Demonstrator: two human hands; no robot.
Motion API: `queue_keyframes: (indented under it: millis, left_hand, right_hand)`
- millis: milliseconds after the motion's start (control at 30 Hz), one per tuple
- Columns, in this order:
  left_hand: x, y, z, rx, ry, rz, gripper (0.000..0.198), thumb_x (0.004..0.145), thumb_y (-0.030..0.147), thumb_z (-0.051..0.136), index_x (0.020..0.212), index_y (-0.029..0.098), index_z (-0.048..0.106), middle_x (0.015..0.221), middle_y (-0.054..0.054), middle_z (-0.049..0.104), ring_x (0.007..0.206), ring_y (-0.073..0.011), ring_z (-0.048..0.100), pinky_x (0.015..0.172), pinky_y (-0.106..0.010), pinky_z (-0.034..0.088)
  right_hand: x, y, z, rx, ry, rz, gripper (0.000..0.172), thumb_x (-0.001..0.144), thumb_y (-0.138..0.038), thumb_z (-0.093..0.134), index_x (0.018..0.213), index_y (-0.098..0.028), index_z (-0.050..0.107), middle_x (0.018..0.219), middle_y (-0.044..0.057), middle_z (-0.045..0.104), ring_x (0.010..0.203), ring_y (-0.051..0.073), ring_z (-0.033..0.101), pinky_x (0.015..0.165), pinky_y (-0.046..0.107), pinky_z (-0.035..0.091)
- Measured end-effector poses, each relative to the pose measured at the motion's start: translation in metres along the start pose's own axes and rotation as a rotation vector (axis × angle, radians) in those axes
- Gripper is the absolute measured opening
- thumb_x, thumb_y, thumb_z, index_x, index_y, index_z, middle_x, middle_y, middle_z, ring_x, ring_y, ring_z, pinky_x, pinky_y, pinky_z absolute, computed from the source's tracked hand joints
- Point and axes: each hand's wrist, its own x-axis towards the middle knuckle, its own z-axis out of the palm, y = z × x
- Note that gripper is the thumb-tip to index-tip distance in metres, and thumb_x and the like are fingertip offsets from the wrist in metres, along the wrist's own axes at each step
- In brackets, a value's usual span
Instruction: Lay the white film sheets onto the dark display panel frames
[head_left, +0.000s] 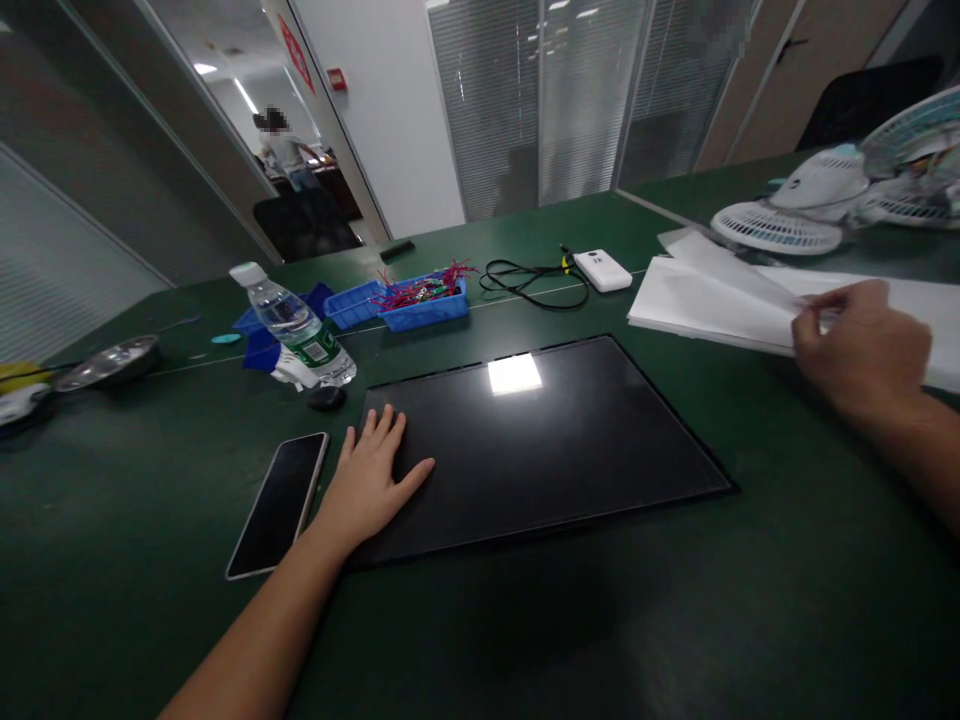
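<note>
A flat black screen panel [555, 450] lies on the green table, reflecting a bright ceiling light. My left hand [369, 485] rests flat on the panel's left side, its fingers spread. At the right, my right hand [862, 345] pinches the edge of a white paper sheet [739, 275], which is partly lifted off a stack of white paper [694, 315]. Left of the panel lies a smartphone [279, 505] with a dark screen, close beside my left wrist.
A water bottle [296, 325] stands tilted in view behind the phone, near a small black object [327, 398]. Blue trays [426, 316] hold red wires. A white power bank [602, 270] with a black cable [525, 275], a white fan [780, 225] and a metal bowl [112, 362] lie farther out. A person [289, 155] stands beyond the doorway.
</note>
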Motion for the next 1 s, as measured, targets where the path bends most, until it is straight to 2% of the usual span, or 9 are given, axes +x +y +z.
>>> queue_keyframes:
  millis: [67,167,200,300,400,533,700,833,1000]
  left_hand:
    - [0.005,0.006,0.000,0.017,0.002,-0.012,0.095,0.103,0.075,0.044,0.171,0.009,0.041,0.181,-0.022,0.029,0.171,-0.0424,0.020,0.137,-0.066,0.019]
    - [0.015,0.015,-0.001,0.025,0.015,-0.024,0.094,0.103,0.075,0.047,0.169,0.008,0.044,0.180,-0.022,0.031,0.170,-0.0420,0.022,0.137,-0.065,0.021]
    - [0.018,0.017,-0.001,0.022,0.021,-0.025,0.094,0.103,0.074,0.048,0.169,0.008,0.045,0.180,-0.022,0.032,0.170,-0.0423,0.023,0.137,-0.065,0.021]
    - [0.024,0.020,-0.001,-0.003,0.038,-0.024,0.093,0.102,0.073,0.050,0.167,0.007,0.048,0.179,-0.022,0.035,0.169,-0.0425,0.026,0.136,-0.065,0.022]
    - [0.027,0.020,-0.001,-0.017,0.061,-0.026,0.087,0.103,0.068,0.050,0.165,0.007,0.051,0.177,-0.022,0.039,0.168,-0.0413,0.030,0.136,-0.064,0.025]
    - [0.035,0.021,-0.002,-0.021,0.075,-0.014,0.081,0.104,0.062,0.048,0.164,0.008,0.053,0.176,-0.021,0.040,0.167,-0.0398,0.033,0.136,-0.063,0.027]
    - [0.047,0.025,-0.003,-0.033,0.056,0.000,0.078,0.106,0.058,0.043,0.164,0.006,0.052,0.176,-0.020,0.040,0.167,-0.0398,0.033,0.135,-0.064,0.027]
    - [0.042,0.024,-0.003,-0.104,0.144,-0.017,0.077,0.109,0.061,0.038,0.157,0.006,0.061,0.170,-0.021,0.050,0.163,-0.0397,0.041,0.135,-0.064,0.030]
    - [0.029,0.022,-0.008,-0.137,0.183,0.003,0.076,0.101,0.072,0.052,0.150,0.017,0.071,0.163,-0.016,0.061,0.157,-0.0384,0.052,0.131,-0.059,0.041]
  right_hand:
    - [-0.013,-0.018,-0.005,0.013,0.099,-0.060,0.057,0.109,-0.052,0.044,0.140,-0.009,0.066,0.106,0.023,0.078,0.076,0.028,0.065,0.070,0.043,0.036]
    - [-0.043,-0.046,-0.020,0.075,0.142,-0.357,0.052,0.112,-0.042,0.043,0.150,-0.016,0.067,0.111,0.017,0.081,0.080,0.027,0.073,0.065,0.039,0.040]
    - [-0.054,-0.055,-0.026,0.123,0.127,-0.501,0.050,0.112,-0.037,0.045,0.151,-0.017,0.068,0.116,0.016,0.082,0.087,0.027,0.077,0.067,0.037,0.045]
    - [-0.091,-0.079,-0.042,0.323,0.092,-0.852,0.041,0.109,-0.027,0.053,0.142,-0.017,0.075,0.135,0.013,0.078,0.112,0.027,0.079,0.091,0.037,0.061]
    - [-0.118,-0.094,-0.050,0.429,0.037,-1.061,0.035,0.108,-0.023,0.054,0.133,-0.019,0.080,0.132,0.008,0.080,0.114,0.025,0.080,0.096,0.042,0.065]
    - [-0.132,-0.099,-0.052,0.440,0.003,-1.197,0.033,0.108,-0.023,0.057,0.129,-0.020,0.082,0.128,0.007,0.081,0.116,0.026,0.079,0.094,0.044,0.067]
    - [-0.139,-0.108,-0.061,0.436,-0.113,-1.259,0.034,0.105,-0.027,0.061,0.132,-0.021,0.082,0.139,0.010,0.077,0.126,0.034,0.074,0.097,0.053,0.066]
    - [-0.148,-0.122,-0.069,0.481,-0.188,-1.300,0.039,0.104,-0.031,0.064,0.138,-0.020,0.078,0.146,0.012,0.073,0.129,0.037,0.072,0.098,0.055,0.066]
    - [-0.146,-0.125,-0.073,0.575,-0.258,-1.410,0.053,0.104,-0.035,0.065,0.154,-0.019,0.067,0.160,0.013,0.063,0.141,0.034,0.066,0.106,0.052,0.063]
